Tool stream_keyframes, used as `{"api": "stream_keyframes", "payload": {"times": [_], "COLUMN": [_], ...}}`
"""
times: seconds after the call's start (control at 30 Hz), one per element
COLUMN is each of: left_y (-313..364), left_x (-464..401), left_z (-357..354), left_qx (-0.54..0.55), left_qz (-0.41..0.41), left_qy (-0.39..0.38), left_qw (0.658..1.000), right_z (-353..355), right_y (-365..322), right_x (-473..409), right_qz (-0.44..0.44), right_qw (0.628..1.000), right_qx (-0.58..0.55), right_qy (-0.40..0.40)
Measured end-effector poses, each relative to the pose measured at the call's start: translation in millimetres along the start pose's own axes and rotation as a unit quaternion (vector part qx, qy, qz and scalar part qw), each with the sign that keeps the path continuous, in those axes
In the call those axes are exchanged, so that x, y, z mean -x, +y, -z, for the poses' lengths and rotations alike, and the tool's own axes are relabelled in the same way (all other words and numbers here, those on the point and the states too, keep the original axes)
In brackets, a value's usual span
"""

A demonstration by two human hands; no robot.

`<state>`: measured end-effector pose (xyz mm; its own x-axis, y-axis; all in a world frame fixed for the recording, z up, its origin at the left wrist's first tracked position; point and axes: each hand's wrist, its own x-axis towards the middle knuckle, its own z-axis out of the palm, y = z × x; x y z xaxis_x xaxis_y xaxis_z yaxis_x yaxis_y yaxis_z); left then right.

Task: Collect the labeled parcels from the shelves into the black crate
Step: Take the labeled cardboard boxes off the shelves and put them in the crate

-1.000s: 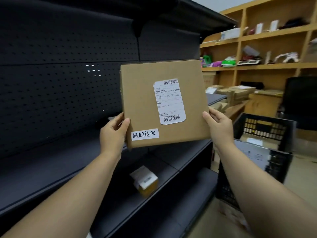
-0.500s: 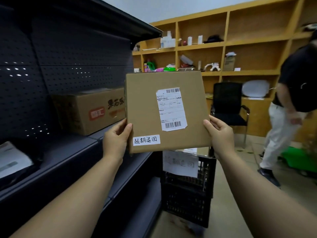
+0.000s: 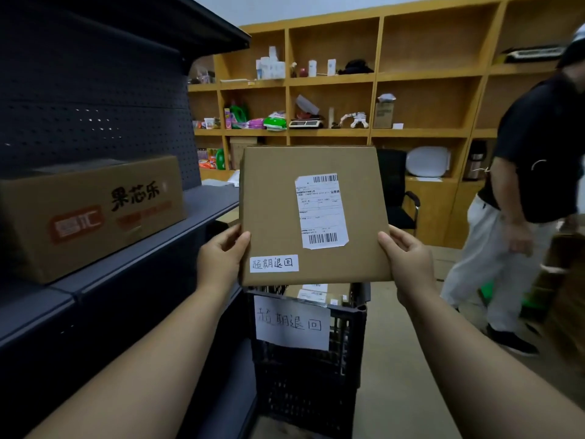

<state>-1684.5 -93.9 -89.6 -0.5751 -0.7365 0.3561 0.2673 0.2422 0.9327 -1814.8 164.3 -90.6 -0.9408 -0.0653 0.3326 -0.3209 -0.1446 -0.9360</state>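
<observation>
A flat brown cardboard parcel with a white shipping label and a small handwritten sticker is held upright in front of me. My left hand grips its lower left edge and my right hand grips its lower right edge. Directly below and behind it stands the black crate on the floor, with a handwritten paper sign on its front. Other labeled parcels lie inside the crate, mostly hidden by the held parcel.
A dark metal shelf unit runs along the left, carrying a large printed carton. Wooden shelving with assorted goods fills the back wall, with a black chair before it. A person in a black top walks at right.
My view has swung right from the dark shelves toward the crate. The parcel stays in both hands and now sits right above the crate. The person at right has come closer.
</observation>
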Motion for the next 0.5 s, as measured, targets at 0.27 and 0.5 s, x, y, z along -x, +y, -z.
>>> {"api": "stream_keyframes", "payload": {"times": [0.27, 0.5], "left_y": [-50.5, -103.7], "left_x": [-86.5, -171.8], "left_z": [-48.1, -82.9], "left_qx": [-0.013, -0.092], "left_qz": [0.044, 0.085], "left_qy": [-0.042, -0.096], "left_qw": [0.998, 0.987], "right_z": [-28.5, -65.1], "right_y": [51.5, 104.7], "right_x": [-70.9, -138.7], "right_qz": [-0.026, -0.091], "right_qw": [0.996, 0.98], "right_qx": [0.061, 0.149], "right_qy": [0.058, 0.099]}}
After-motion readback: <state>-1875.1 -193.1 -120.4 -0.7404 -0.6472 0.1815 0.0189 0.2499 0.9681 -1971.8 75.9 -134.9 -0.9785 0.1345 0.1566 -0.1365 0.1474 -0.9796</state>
